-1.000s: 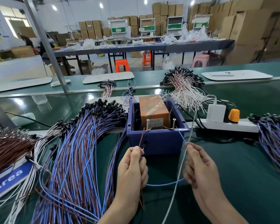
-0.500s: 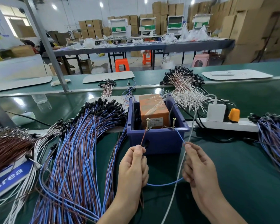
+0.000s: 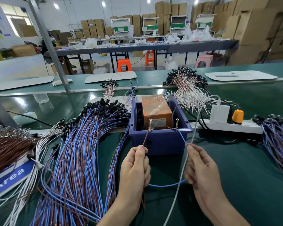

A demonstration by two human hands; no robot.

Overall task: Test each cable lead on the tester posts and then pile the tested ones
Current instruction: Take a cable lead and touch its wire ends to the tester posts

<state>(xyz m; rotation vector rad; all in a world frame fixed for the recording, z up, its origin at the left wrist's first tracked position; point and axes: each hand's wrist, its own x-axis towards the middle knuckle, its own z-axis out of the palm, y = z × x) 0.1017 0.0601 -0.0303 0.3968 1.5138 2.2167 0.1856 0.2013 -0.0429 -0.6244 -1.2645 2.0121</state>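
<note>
Across the green table (image 3: pixel 235 168) we look first at the biggest thing, a broad heap of blue and brown leads (image 3: pixel 82 152) fanned out at the left with its black plugs pointing away from us. A smaller heap (image 3: pixel 278 141) of the same colours lies at the far right edge. Between them stands the blue tester bin (image 3: pixel 162 141) with an orange block (image 3: pixel 155 110) inside, and a white power strip (image 3: pixel 235 126) lies just beyond its right corner. Our left hand (image 3: pixel 135 168) and right hand (image 3: pixel 201 168) are raised in front of the bin, well apart. The left fingers (image 3: pixel 140 152) are curled and pinch the brown lead (image 3: pixel 146 136), whose tip touches the left post (image 3: pixel 150 123). The right fingers (image 3: pixel 192 149) pinch the blue lead (image 3: pixel 182 136), whose tip reaches the foot of the right post (image 3: pixel 176 123) (we cannot tell whether it truly touches). Between our hands the blue wire sags in a loop.
</note>
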